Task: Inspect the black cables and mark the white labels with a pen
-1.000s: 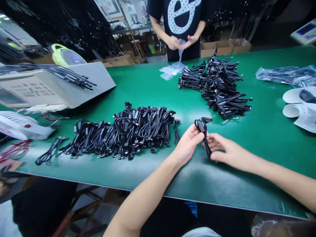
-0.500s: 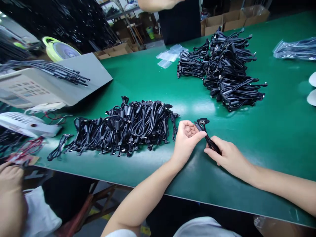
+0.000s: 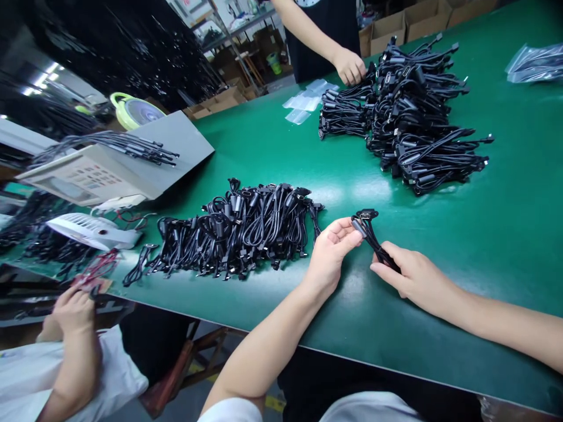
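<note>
At the green table's [image 3: 373, 328] near edge, a left hand [image 3: 336, 246] pinches a black cable [image 3: 373, 238] beside its socket [image 3: 366, 214]; the right hand [image 3: 411, 272] encloses the other end. Probably light, pliant, best held mid-length.

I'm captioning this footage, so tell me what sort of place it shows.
Probably a cable workshop: heaps of black cables on a long green table, with cardboard boxes beyond it.

Green tabletop [image 3: 259, 138] | black sheeting [image 3: 118, 47] behind | bright ceiling lights [image 3: 42, 80] | rear shelf [image 3: 254, 23] | wooden seat [image 3: 173, 377]
</note>
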A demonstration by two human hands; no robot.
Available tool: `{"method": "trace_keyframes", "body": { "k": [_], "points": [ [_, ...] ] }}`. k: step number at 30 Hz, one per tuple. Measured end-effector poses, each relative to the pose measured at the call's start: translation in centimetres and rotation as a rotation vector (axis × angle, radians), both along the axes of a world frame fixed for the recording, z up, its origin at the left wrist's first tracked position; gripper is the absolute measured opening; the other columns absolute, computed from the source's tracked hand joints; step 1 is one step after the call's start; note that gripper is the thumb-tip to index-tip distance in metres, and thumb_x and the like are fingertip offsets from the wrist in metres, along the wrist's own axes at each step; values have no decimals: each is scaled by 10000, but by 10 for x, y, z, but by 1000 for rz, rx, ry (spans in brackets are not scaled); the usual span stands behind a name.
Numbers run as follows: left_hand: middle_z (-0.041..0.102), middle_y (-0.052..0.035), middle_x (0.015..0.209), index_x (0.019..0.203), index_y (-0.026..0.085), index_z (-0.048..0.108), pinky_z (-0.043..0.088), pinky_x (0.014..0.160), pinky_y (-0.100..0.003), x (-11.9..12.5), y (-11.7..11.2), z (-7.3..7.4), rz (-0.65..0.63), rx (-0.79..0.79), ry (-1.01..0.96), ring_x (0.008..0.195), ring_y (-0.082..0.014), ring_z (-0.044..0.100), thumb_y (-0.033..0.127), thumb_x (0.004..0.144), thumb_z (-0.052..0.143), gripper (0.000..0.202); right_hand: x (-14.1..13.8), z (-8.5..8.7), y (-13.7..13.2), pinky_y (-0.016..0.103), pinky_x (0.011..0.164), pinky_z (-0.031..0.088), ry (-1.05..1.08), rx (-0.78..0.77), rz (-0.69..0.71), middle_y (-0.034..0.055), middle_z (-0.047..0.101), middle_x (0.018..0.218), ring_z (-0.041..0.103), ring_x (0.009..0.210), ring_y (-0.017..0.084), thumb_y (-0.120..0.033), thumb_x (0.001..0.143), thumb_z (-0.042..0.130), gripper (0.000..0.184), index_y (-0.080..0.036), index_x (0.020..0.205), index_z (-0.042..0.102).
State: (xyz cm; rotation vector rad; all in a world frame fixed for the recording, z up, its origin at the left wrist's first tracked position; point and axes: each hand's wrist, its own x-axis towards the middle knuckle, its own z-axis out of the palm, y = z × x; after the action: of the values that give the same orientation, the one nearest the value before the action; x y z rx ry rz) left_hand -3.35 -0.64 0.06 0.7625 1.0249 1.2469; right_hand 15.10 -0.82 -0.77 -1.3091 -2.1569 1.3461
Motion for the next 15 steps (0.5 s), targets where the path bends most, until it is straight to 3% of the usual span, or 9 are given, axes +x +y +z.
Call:
{"method": "trace_keyframes", "body": {
  "k": [3,7,15],
  "points": [
    [678,-3,932,963,164,665,476,848,-226,-2,0,3,-22,-3,-29,850,-90,612,293,761,817,283,1,0,-1,305,638,360,-10,16,7,-16,617,779,593,700,197,-402,998,461,199,-240,890,499],
    [671,-1,835,872,144,649,501,774,-231,-5,1,4,-47,-32,-22,741,-86,613,312,749,825,273,1,0,-3,304,646,358,-18,53,38,-15,610,796,583,714,194,-385,993,472,181,-235,898,502],
    [684,-27,959,992,154,668,519,848,-258,-5,1,4,-131,-35,-60,855,-108,638,326,807,771,273,1,2,-3,285,631,362,23,42,8,-22,610,750,585,676,176,-368,982,500,179,-227,873,509]
  ]
}}
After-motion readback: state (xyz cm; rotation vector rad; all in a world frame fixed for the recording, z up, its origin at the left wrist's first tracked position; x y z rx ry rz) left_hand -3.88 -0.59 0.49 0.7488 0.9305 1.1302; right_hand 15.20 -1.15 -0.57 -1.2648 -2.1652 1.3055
